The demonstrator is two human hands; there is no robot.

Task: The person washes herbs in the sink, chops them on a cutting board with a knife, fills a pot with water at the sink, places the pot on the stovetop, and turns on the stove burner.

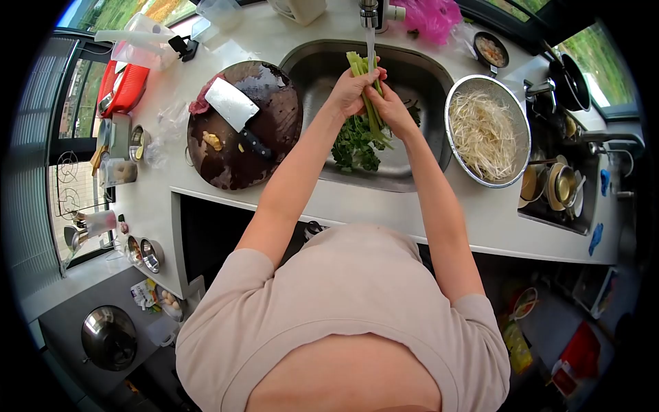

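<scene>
Head view: above the sink (pixel 412 161), the grip of my left hand (pixel 349 94) and my right hand (pixel 392 110) is closed around the leafy green stalks (pixel 373 113), their leaves hanging inside the sink. Water runs onto them from the tap (pixel 368 14) behind the sink. On the worktop (pixel 357 206), left of the sink, the round board (pixel 226 154) carries a cleaver (pixel 231 103); right of it sits a colander (pixel 499 183) of bean sprouts (pixel 484 134).

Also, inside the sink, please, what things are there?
Inside the sink, the left hand and right hand hold leafy green stalks under running water. Bare steel shows beside them; whatever is beneath the leaves is covered and cannot be seen.
</scene>
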